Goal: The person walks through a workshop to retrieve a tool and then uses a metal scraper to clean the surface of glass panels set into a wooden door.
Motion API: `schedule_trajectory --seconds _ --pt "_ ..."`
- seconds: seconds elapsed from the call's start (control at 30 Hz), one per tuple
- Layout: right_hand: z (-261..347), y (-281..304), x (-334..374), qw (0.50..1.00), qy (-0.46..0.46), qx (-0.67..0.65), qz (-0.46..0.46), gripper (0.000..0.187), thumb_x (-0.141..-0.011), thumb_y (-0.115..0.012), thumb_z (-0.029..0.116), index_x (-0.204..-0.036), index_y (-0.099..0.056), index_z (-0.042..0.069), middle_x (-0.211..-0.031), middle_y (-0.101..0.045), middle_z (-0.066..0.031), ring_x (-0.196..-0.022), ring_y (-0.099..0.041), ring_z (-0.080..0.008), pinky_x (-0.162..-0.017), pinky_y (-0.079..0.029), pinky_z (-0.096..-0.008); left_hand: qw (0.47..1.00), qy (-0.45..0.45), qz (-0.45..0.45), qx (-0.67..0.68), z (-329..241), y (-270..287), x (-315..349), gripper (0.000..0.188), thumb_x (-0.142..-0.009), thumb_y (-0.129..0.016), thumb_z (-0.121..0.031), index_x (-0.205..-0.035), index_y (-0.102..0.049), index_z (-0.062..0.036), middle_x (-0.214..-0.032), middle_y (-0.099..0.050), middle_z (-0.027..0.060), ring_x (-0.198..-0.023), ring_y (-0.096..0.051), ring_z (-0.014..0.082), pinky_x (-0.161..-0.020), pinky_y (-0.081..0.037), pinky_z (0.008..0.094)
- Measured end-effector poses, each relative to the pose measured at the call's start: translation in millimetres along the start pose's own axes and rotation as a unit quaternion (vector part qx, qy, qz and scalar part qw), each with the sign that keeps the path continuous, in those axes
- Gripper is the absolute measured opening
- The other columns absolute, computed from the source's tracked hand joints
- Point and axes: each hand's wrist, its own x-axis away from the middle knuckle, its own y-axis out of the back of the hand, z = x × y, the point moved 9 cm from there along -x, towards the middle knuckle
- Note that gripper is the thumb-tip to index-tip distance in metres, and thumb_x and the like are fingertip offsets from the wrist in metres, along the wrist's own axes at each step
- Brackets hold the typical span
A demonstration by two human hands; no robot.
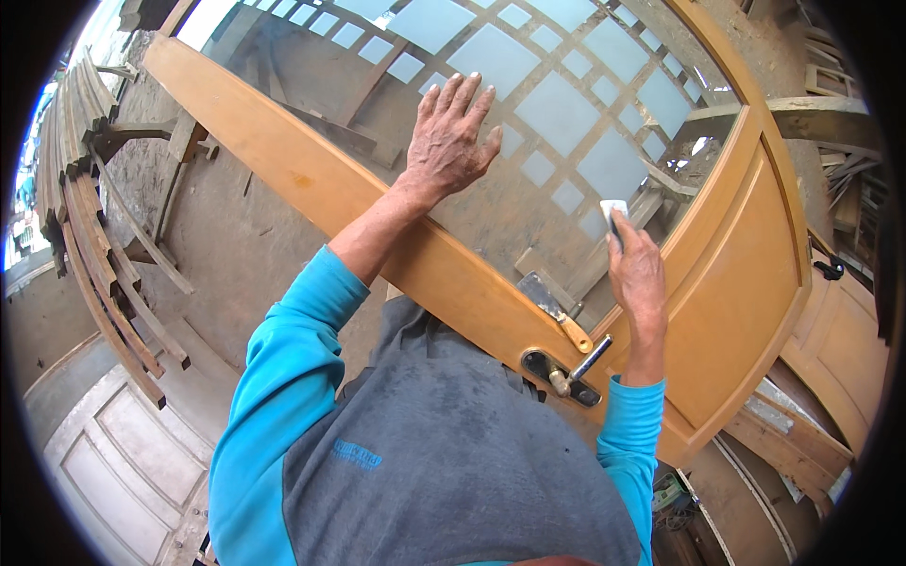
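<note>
A varnished wooden door point(311, 184) lies across in front of me, with a glass pane point(557, 113) patterned in frosted squares. My left hand point(451, 141) is open, fingers spread, palm down over the glass; whether it presses on the pane I cannot tell. Closed around a small white-and-dark hand tool point(613, 209), my right hand point(638, 269) is over the pane's right side, beside the inner frame. The tool's exact kind is unclear. A putty knife point(559, 314) with a yellow handle rests across the near edge of the glass. Close by is the door's lever handle point(578, 371).
Long wooden strips point(99, 255) are stacked at the left. A pale panelled door point(132, 462) is at the lower left. Another wooden door point(835, 340) and loose boards point(788, 439) sit at the right. A wooden beam point(821, 123) passes beneath the door's far right side.
</note>
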Motion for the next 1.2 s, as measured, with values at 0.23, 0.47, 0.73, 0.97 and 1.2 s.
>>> schedule_trajectory --seconds 0.23,0.47,0.73,0.97,1.2 --pt "91.4 0.2 1.8 0.983 0.120 -0.121 -0.065 0.044 -0.101 -0.065 0.016 -0.143 -0.058 0.005 -0.107 -0.071 -0.0230 -0.096 -0.070 -0.0411 -0.081 -0.056 -0.0491 0.996 -0.005 0.007 0.088 16.9 8.1 1.5 0.062 -0.095 -0.068 -0.032 -0.146 -0.053 -0.0001 -0.157 -0.046 0.0183 -0.149 -0.038 0.0343 -0.123 -0.029 0.0500" --pt "201.1 -15.3 -50.6 0.950 0.184 -0.225 -0.114 0.047 -0.097 -0.068 0.013 -0.142 -0.058 0.004 -0.109 -0.070 -0.0260 -0.093 -0.071 -0.0430 -0.078 -0.057 -0.0501 0.897 0.173 0.026 0.407 83.3 34.4 3.2 0.040 -0.103 -0.067 -0.024 -0.133 -0.065 0.0017 -0.119 -0.073 0.0146 -0.093 -0.074 0.0205 -0.075 -0.061 0.0329" --pt "260.1 -41.1 -97.0 0.956 0.172 -0.222 -0.084 0.049 -0.097 -0.068 0.012 -0.144 -0.056 0.004 -0.102 -0.069 -0.0248 -0.089 -0.070 -0.0418 -0.073 -0.057 -0.0497 0.760 0.305 0.113 0.562 117.0 14.4 -10.8 0.039 -0.108 -0.059 -0.028 -0.125 -0.065 0.0073 -0.101 -0.073 0.0107 -0.085 -0.072 0.0141 -0.076 -0.062 0.0294" --pt "266.8 -40.4 -110.8 0.962 0.135 -0.226 -0.070 0.042 -0.099 -0.066 0.007 -0.140 -0.061 -0.002 -0.112 -0.072 -0.0250 -0.096 -0.073 -0.0398 -0.078 -0.057 -0.0456 0.738 0.317 0.152 0.576 124.6 -0.3 -20.2 0.037 -0.108 -0.059 -0.027 -0.118 -0.068 0.0076 -0.099 -0.073 0.0102 -0.084 -0.072 0.0137 -0.073 -0.062 0.0289" --pt "266.9 -40.8 -110.7 0.956 0.136 -0.245 -0.090 0.046 -0.098 -0.067 0.009 -0.142 -0.058 -0.002 -0.090 -0.068 -0.0251 -0.082 -0.069 -0.0416 -0.069 -0.055 -0.0496 0.768 0.302 0.158 0.542 122.7 -1.4 -30.2 0.034 -0.106 -0.057 -0.026 -0.099 -0.068 0.0059 -0.076 -0.070 0.0112 -0.068 -0.067 0.0146 -0.064 -0.056 0.0334"
